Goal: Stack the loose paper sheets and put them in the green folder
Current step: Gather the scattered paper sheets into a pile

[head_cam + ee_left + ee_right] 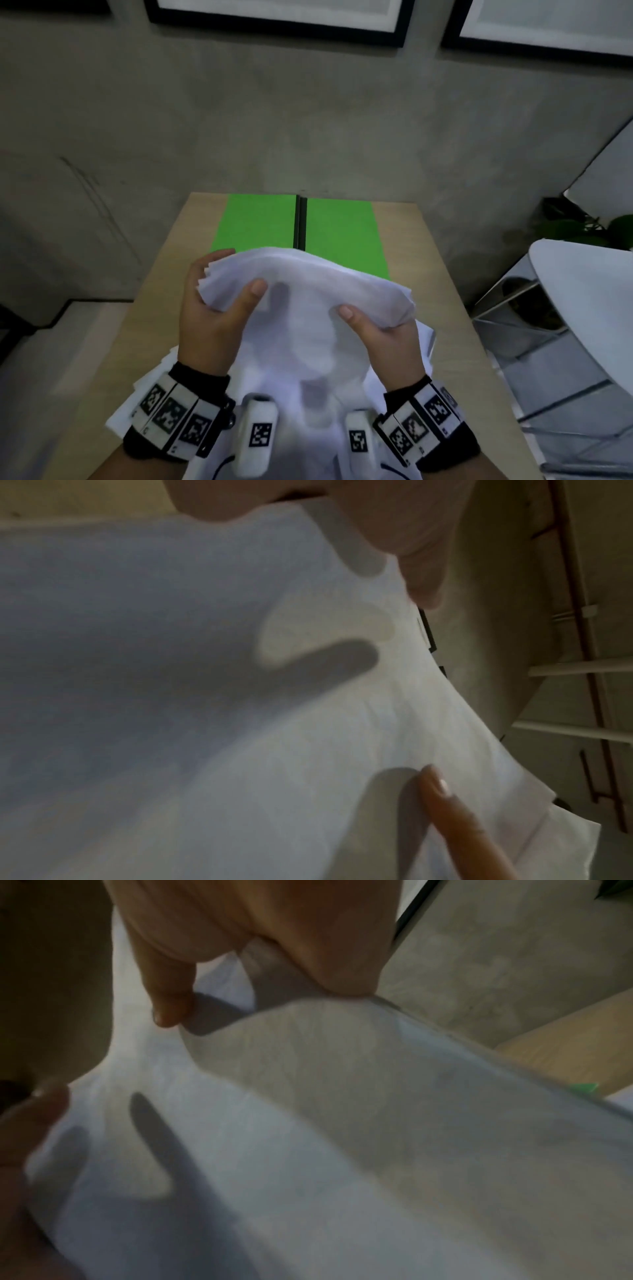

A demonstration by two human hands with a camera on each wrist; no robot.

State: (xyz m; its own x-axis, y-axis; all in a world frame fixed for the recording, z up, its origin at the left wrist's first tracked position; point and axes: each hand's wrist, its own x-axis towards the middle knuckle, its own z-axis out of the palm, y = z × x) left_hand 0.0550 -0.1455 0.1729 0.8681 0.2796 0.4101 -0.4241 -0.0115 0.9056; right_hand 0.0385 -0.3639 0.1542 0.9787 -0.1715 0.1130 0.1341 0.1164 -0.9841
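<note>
Both hands grasp a bundle of loose white paper sheets (308, 284), raised off the light wooden table (164, 274) and bowed upward between them. The left hand (209, 308) clasps the bundle's left end, thumb on top and fingers wrapped behind the fanned, uneven edges; the right hand (380, 329) pinches the right end, thumb on top. The bundle's long axis runs from hand to hand, left to right. More white sheets (144, 387) lie flat on the table beneath the wrists, not yet gathered. The open green folder (342, 229), with a dark spine down its middle, lies flat directly beyond the grip, its near edge hidden behind the bundle. The folder's right leaf sits closer to the right hand; inserting the sheets would likely call for a forward carry, after squaring the edges.
</note>
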